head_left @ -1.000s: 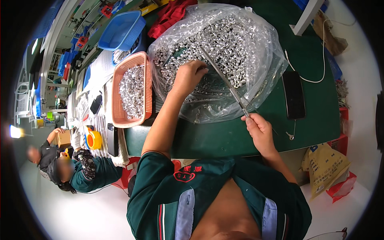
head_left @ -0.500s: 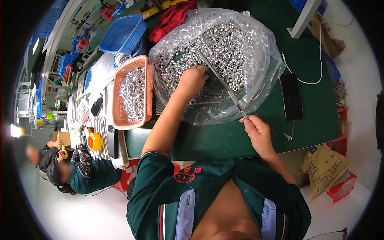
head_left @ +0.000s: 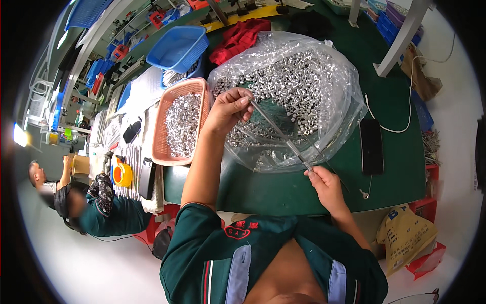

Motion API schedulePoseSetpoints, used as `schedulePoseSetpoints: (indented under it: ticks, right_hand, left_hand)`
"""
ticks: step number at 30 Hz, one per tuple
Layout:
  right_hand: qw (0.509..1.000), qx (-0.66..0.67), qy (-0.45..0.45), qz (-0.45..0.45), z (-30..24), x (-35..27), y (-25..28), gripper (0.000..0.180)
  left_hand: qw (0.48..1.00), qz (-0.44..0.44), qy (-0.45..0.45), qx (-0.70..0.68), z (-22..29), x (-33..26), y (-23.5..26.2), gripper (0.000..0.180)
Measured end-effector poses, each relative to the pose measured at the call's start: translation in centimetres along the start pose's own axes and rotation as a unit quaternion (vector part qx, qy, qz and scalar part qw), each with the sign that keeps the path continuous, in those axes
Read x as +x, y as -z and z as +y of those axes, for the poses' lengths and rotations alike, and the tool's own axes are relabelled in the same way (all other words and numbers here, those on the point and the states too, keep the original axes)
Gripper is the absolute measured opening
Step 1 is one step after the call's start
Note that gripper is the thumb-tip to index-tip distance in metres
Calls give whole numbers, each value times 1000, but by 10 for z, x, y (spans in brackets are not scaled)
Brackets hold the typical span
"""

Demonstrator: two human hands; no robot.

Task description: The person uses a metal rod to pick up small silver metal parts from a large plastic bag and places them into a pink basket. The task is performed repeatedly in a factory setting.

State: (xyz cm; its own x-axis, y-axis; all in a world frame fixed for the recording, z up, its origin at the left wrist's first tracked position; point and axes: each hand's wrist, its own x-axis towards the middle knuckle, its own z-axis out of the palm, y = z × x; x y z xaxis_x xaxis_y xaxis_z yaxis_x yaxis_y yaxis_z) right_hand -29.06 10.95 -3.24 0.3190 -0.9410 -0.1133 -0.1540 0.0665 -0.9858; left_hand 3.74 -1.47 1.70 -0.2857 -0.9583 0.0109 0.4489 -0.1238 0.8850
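My right hand (head_left: pixel 326 186) is closed round the near end of a slim metal rod (head_left: pixel 277 128), which slants up and left over a clear plastic bag (head_left: pixel 344 109). At the rod's far end, the thumb and fingers of my left hand (head_left: pixel 229 110) are pinched together; what small piece they hold, if any, is hidden. Inside the spread-open bag lie a great many small silvery metal sleeves (head_left: pixel 304 81). Left of the bag stands a pink plastic basket (head_left: pixel 158 126) filled with shiny small metal parts (head_left: pixel 182 126).
A phone (head_left: pixel 371 147) and white cable (head_left: pixel 387 130) lie right of the bag on the green table (head_left: pixel 283 195). Blue baskets (head_left: pixel 177 50) and red cloth (head_left: pixel 238 40) are at the back. A table leg post (head_left: pixel 400 43) rises far right. Another person (head_left: pixel 109 215) sits at left.
My left hand has come out of the metal sleeves, up and left to the rod's far end. The right hand keeps its hold on the rod. The whole view has shifted slightly.
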Motion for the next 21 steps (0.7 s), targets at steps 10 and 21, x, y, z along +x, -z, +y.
schedulePoseSetpoints:
  ticks: [10, 21]
  right_hand:
    - [999, -37, 30, 0, -7, -2, 1, 15]
    - [998, 46, -10, 38, 3, -1, 0, 18]
  left_hand:
    - [986, -7, 50, 158, 38, -17, -13, 16]
    - [967, -123, 100, 199, -50, -7, -65, 28]
